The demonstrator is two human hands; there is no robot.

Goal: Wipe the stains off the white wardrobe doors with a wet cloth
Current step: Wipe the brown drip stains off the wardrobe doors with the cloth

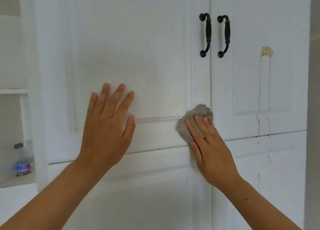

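Pressing the grey cloth point(194, 116) against the lower right corner of the left wardrobe door point(121, 56): your right hand point(212, 150), fingers straight. Your left hand point(107, 125): spread flat on the same door. On the right door point(251, 82): tan stain point(266, 51), drips below.

The wardrobe doors point(121, 56) look like white painted wood, smooth, with a soft satin sheen along the raised mouldings. The two handles point(206, 34) at upper centre are dark metal, faintly glossy, with bronze-toned bands. The cloth point(199, 112) at centre right is grey-beige fabric, coarse and nubbly. The stain point(266, 51) at upper right is a dull tan smear. The bottle point(23, 160) at lower left is clear plastic with a shiny label.
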